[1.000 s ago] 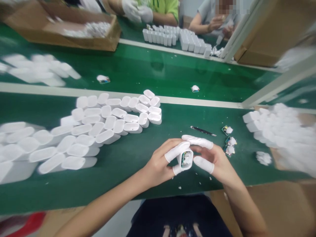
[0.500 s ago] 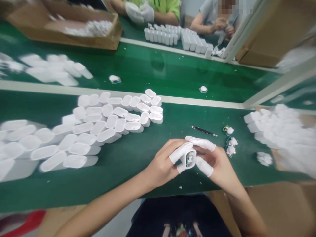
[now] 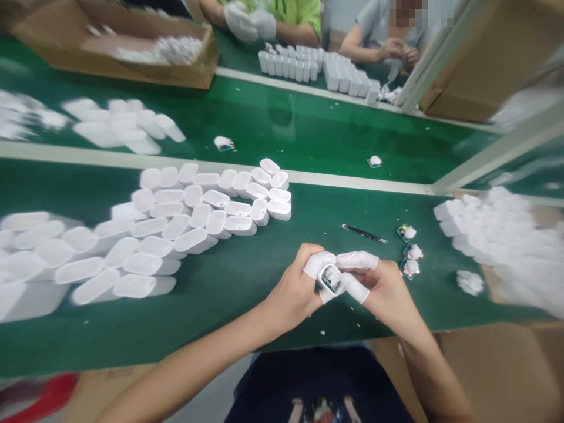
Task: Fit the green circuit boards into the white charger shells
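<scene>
A small white plastic housing [image 3: 338,289] is held between my two hands, its open end tilted up toward me. Inside it shows a green circuit board [image 3: 328,281] with white material on it. My left hand [image 3: 297,288] is closed round the housing from the left, thumb and fingers in white finger cots. From the right, my right hand [image 3: 382,286] pinches the housing with its covered fingertips; some of its fingers are hidden. Black tweezers [image 3: 363,233] lie on the green bench beyond my hands. Several loose circuit boards [image 3: 411,252] with white blobs lie right of my right hand.
Many open white housings [image 3: 194,214] stand at left. More white housings [image 3: 497,229] are heaped at right, near a small white pile [image 3: 469,282]. Behind a pale rail [image 3: 326,178], a green belt [image 3: 291,138] carries boards and housings. Two people work beyond, beside a cardboard box [image 3: 194,73].
My hands have shifted slightly left, and the housing has turned so its open end faces me more. Boards and housings on the belt behind the rail have moved right.
</scene>
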Demonstrator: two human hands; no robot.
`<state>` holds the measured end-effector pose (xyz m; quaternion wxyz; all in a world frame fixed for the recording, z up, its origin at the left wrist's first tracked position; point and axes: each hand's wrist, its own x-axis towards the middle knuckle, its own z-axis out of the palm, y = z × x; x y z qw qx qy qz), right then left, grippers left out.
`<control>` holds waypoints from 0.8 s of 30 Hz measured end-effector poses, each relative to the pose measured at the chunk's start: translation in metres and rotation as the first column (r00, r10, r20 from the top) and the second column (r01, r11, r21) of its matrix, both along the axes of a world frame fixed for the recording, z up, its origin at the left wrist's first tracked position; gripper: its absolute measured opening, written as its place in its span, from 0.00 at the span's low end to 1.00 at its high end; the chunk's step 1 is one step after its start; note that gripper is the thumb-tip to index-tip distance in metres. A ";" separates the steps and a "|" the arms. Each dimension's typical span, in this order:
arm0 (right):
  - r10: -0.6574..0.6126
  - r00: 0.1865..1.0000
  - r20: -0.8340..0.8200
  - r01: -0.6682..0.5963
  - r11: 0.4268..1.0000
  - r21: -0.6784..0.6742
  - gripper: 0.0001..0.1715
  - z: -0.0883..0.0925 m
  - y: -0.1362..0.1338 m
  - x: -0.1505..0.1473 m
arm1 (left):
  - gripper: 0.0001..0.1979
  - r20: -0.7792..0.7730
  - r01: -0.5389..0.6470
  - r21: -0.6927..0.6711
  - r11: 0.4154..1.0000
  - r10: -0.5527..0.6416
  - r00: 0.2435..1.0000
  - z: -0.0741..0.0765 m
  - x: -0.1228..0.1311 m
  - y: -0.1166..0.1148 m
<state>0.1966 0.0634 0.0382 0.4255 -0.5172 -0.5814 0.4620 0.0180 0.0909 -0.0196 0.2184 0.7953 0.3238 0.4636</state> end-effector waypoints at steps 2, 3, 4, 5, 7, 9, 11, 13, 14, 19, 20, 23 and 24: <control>-0.015 0.996 0.091 0.009 0.998 0.061 0.11 -0.002 -0.003 -0.002 | 0.10 -0.021 -0.002 -0.014 1.000 0.002 1.000 -0.003 0.000 0.000; -0.014 0.991 0.133 0.002 0.996 0.090 0.11 -0.003 -0.003 -0.002 | 0.10 -0.020 -0.004 -0.021 1.000 0.004 1.000 -0.004 0.000 0.000; 0.001 0.986 0.169 -0.021 0.993 0.112 0.11 -0.004 -0.003 -0.001 | 0.09 -0.012 -0.006 -0.037 0.999 0.006 1.000 -0.003 0.000 0.000; 0.028 0.977 0.211 -0.056 0.990 0.128 0.11 -0.005 -0.001 0.003 | 0.09 0.001 -0.005 -0.070 0.998 0.005 1.000 -0.002 0.000 0.000; 0.038 0.924 0.381 -0.102 0.984 0.148 0.11 -0.010 0.007 0.017 | 0.13 0.042 0.012 -0.185 0.983 -0.004 0.999 0.004 0.000 0.000; -0.048 0.804 0.592 -0.067 0.983 0.171 0.13 -0.019 0.021 0.036 | 0.18 0.093 0.047 -0.338 0.940 -0.016 0.996 0.009 0.000 0.001; -0.157 0.671 0.724 0.012 0.979 0.202 0.14 -0.032 0.038 0.055 | 0.20 0.152 0.088 -0.462 0.883 -0.019 0.988 0.012 0.000 0.002; -0.178 0.614 0.769 0.042 0.980 0.193 0.17 -0.046 0.053 0.067 | 0.17 0.225 0.137 -0.523 0.842 -0.019 0.974 0.010 0.001 0.001; -0.169 0.598 0.784 0.042 0.983 0.180 0.19 -0.051 0.059 0.070 | 0.16 0.268 0.169 -0.532 0.830 -0.025 0.963 0.008 0.001 0.001; -0.176 0.601 0.780 0.054 0.982 0.180 0.20 -0.047 0.055 0.074 | 0.16 0.388 0.257 -0.520 0.815 -0.043 0.921 0.003 -0.001 -0.002; -0.198 0.647 0.736 0.073 0.977 0.198 0.20 -0.040 0.048 0.073 | 0.16 0.384 0.255 -0.519 0.816 -0.044 0.922 0.004 -0.001 -0.002; -0.273 0.912 0.305 0.176 0.935 0.309 0.15 -0.014 0.019 0.063 | 0.15 0.356 0.253 -0.484 0.838 -0.075 0.931 0.011 -0.003 0.001; -0.265 0.960 0.086 0.220 0.910 0.351 0.10 -0.006 0.009 0.057 | 0.15 0.345 0.252 -0.459 0.852 -0.090 0.934 0.013 -0.003 0.001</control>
